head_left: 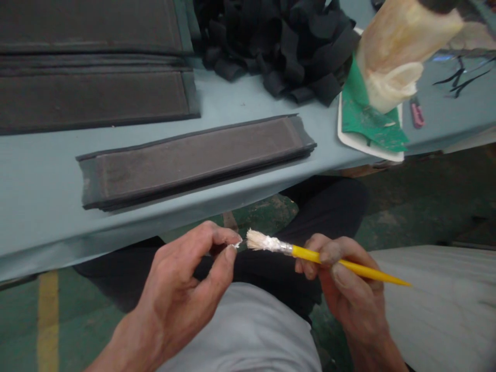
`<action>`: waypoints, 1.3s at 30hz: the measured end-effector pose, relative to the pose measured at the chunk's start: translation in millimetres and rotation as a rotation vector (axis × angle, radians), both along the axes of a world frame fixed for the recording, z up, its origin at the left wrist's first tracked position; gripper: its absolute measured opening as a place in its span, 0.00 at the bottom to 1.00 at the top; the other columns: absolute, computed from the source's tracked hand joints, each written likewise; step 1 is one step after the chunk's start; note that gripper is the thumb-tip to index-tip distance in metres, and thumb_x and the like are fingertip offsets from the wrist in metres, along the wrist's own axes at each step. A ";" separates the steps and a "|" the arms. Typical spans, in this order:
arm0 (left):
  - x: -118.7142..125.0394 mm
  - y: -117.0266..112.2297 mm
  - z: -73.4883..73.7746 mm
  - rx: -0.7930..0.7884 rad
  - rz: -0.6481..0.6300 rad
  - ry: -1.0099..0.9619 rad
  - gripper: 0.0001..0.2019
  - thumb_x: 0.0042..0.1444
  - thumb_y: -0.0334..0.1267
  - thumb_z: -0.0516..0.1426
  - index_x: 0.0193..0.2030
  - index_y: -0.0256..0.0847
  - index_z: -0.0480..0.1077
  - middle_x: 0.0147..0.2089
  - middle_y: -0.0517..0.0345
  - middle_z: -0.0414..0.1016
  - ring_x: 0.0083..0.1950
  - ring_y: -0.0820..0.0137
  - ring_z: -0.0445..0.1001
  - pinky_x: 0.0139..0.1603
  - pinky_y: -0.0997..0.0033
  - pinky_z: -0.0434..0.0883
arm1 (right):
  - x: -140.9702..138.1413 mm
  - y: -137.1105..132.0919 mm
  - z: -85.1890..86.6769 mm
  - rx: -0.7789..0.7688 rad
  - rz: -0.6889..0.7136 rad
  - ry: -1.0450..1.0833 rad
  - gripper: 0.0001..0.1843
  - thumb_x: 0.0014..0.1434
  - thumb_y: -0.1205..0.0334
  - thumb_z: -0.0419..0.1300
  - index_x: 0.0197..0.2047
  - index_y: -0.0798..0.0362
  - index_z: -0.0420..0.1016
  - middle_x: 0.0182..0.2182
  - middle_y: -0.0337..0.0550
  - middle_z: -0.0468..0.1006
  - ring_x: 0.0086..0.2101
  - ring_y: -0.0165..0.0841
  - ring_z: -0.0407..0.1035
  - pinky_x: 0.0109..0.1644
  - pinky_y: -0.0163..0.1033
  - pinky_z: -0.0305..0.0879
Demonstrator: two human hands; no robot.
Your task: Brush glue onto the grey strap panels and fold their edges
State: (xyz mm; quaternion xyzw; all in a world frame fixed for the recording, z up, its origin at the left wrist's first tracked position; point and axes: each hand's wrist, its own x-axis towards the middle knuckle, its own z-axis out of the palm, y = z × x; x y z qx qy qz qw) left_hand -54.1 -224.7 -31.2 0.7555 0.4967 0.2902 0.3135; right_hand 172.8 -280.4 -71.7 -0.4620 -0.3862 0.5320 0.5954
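Note:
My right hand grips a yellow-handled brush over my lap, its pale, glue-caked bristles pointing left. My left hand is pinched shut just left of the bristle tip, with a small whitish bit between thumb and forefinger. A stack of long dark fabric strips lies on the pale blue table just above both hands.
Larger dark panels lie at the back left. A heap of black fabric pieces sits at the back centre. To the right are a green-and-white board, a glue-crusted container and a small pink tool.

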 end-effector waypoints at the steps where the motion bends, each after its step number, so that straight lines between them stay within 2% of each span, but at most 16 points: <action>1: -0.3 0.3 1.3 -0.011 -0.005 -0.009 0.07 0.64 0.30 0.55 0.40 0.44 0.73 0.33 0.66 0.79 0.32 0.76 0.78 0.35 0.79 0.73 | -0.2 -0.1 -0.2 -0.004 -0.005 0.003 0.06 0.67 0.56 0.65 0.39 0.48 0.80 0.25 0.38 0.74 0.28 0.32 0.68 0.32 0.37 0.68; 5: -2.7 0.0 5.5 -0.101 -0.016 -0.065 0.10 0.68 0.32 0.52 0.43 0.46 0.74 0.33 0.66 0.78 0.31 0.77 0.77 0.33 0.79 0.72 | -2.5 3.7 -2.5 -0.034 -0.045 0.062 0.06 0.66 0.55 0.66 0.39 0.48 0.81 0.23 0.36 0.73 0.26 0.30 0.68 0.32 0.35 0.70; 7: -3.6 0.4 5.7 -0.150 0.006 -0.104 0.11 0.68 0.33 0.51 0.40 0.46 0.74 0.31 0.66 0.76 0.30 0.77 0.75 0.32 0.80 0.72 | -3.8 7.3 -5.1 -0.091 -0.070 0.152 0.08 0.65 0.53 0.68 0.37 0.48 0.80 0.22 0.34 0.71 0.23 0.28 0.66 0.30 0.34 0.72; 11: -2.3 3.7 0.9 -0.252 0.138 -0.221 0.08 0.60 0.36 0.59 0.29 0.44 0.70 0.25 0.67 0.72 0.24 0.76 0.71 0.25 0.81 0.69 | -6.0 14.5 -13.3 -0.313 -0.163 0.376 0.14 0.61 0.47 0.70 0.37 0.47 0.78 0.18 0.29 0.63 0.18 0.25 0.57 0.25 0.31 0.69; 14: 1.0 5.7 -4.7 -0.351 0.224 -0.268 0.11 0.55 0.40 0.64 0.25 0.42 0.69 0.23 0.65 0.71 0.22 0.76 0.68 0.21 0.81 0.69 | -6.5 18.1 -21.8 -0.480 -0.244 0.523 0.17 0.56 0.47 0.74 0.37 0.48 0.75 0.17 0.25 0.55 0.17 0.23 0.48 0.23 0.28 0.64; 18: 8.9 6.3 -8.3 -0.412 0.210 -0.309 0.14 0.55 0.44 0.65 0.23 0.42 0.72 0.21 0.64 0.72 0.20 0.75 0.69 0.18 0.82 0.68 | -4.5 19.1 -33.5 -0.534 -0.192 0.645 0.19 0.54 0.49 0.76 0.35 0.49 0.73 0.18 0.23 0.46 0.19 0.24 0.40 0.22 0.26 0.59; 22: 19.2 6.5 -7.0 -0.363 0.122 -0.357 0.11 0.56 0.41 0.65 0.24 0.44 0.75 0.21 0.66 0.75 0.20 0.75 0.71 0.19 0.84 0.68 | -3.1 17.6 -41.5 -0.509 -0.125 0.691 0.17 0.59 0.48 0.72 0.34 0.49 0.72 0.20 0.24 0.42 0.20 0.25 0.34 0.20 0.24 0.55; 27: 28.2 2.9 -4.8 -0.248 0.052 -0.344 0.09 0.58 0.35 0.63 0.27 0.46 0.75 0.23 0.69 0.76 0.21 0.77 0.73 0.23 0.85 0.70 | -3.5 17.2 -47.1 -0.499 -0.098 0.811 0.18 0.59 0.51 0.73 0.34 0.51 0.70 0.21 0.25 0.45 0.20 0.24 0.33 0.20 0.21 0.54; 34: 39.3 -5.2 -4.9 -0.163 -0.071 -0.332 0.08 0.64 0.31 0.59 0.35 0.48 0.72 0.28 0.72 0.75 0.25 0.80 0.74 0.28 0.85 0.71 | -2.2 17.0 -54.8 -0.520 -0.114 0.904 0.18 0.58 0.53 0.75 0.34 0.51 0.70 0.21 0.24 0.49 0.18 0.21 0.40 0.20 0.19 0.53; 39: 50.1 -6.1 -4.0 -0.049 -0.153 -0.343 0.07 0.68 0.28 0.57 0.44 0.46 0.71 0.36 0.67 0.79 0.35 0.78 0.78 0.39 0.83 0.75 | -2.1 17.5 -60.0 -0.549 -0.165 0.931 0.18 0.55 0.55 0.77 0.34 0.51 0.72 0.19 0.24 0.54 0.18 0.22 0.46 0.20 0.23 0.57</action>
